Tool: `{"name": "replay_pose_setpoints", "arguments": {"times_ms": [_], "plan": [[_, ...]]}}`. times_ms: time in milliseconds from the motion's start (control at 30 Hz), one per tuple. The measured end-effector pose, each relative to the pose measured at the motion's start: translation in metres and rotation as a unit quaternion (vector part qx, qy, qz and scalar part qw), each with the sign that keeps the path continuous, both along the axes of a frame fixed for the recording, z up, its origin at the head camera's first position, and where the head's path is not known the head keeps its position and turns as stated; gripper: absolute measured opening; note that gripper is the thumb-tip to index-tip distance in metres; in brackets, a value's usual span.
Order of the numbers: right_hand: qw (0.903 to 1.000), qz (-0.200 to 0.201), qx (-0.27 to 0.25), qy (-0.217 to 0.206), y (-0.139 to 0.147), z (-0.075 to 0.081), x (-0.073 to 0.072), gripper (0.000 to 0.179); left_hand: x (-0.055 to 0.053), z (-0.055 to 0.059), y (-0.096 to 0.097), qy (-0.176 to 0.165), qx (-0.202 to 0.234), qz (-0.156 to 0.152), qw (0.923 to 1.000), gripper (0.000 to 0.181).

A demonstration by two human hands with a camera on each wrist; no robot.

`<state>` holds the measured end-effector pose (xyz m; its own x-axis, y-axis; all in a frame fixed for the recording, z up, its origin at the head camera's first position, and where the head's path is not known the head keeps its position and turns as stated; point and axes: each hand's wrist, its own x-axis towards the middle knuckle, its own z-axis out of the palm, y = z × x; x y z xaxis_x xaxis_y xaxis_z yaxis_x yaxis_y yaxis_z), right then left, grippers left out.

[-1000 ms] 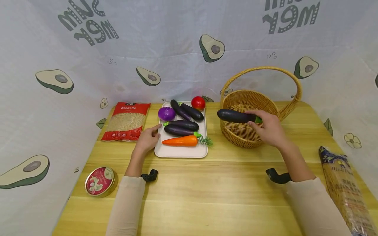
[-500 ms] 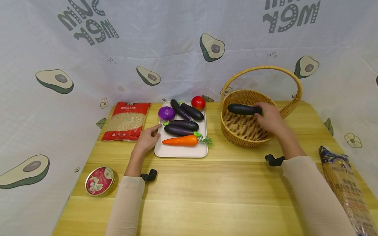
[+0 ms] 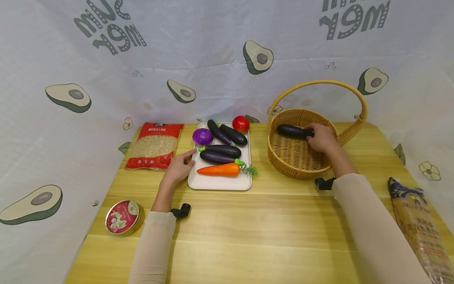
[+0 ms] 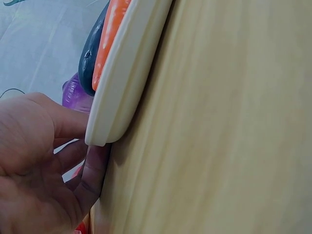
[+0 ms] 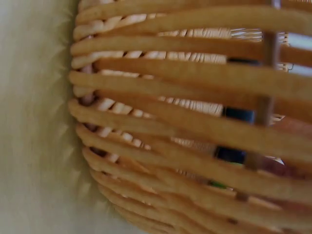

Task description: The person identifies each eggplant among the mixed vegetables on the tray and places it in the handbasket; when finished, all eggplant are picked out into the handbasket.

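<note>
My right hand reaches inside the wicker basket and grips a dark eggplant by its stem end, low over the basket floor. In the right wrist view, the basket's weave covers most of the eggplant and hand. At the white tray, my left hand holds the left rim, thumb at the edge and fingers below it in the left wrist view. On the tray lie a carrot, several eggplants, a purple onion-like vegetable and a red tomato.
A red bag of pasta lies left of the tray, and a round tin stands nearer the front left. At the right edge is a long clear noodle pack. The basket's tall handle arches over its opening.
My right hand has carried the eggplant from over the basket's front rim back and down into the basket. The left hand stays at the tray's rim.
</note>
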<state>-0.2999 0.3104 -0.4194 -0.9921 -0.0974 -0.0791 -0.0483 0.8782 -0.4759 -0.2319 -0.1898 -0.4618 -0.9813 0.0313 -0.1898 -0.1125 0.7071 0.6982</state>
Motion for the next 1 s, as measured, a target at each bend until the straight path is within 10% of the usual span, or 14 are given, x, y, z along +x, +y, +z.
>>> {"name": "replay_pose_setpoints", "arguments": {"times_ms": [400, 1000], "plan": [[0.9994, -0.002, -0.029, 0.021, -0.002, 0.007, 0.016, 0.047, 0.0, -0.001, 0.001, -0.003, 0.001, -0.003, 1.0, 0.052], [0.9854, 0.03, -0.144, 0.085, -0.05, 0.043, 0.083, 0.046, 0.002, 0.002, -0.001, 0.001, 0.005, -0.006, 1.0, 0.054]]}}
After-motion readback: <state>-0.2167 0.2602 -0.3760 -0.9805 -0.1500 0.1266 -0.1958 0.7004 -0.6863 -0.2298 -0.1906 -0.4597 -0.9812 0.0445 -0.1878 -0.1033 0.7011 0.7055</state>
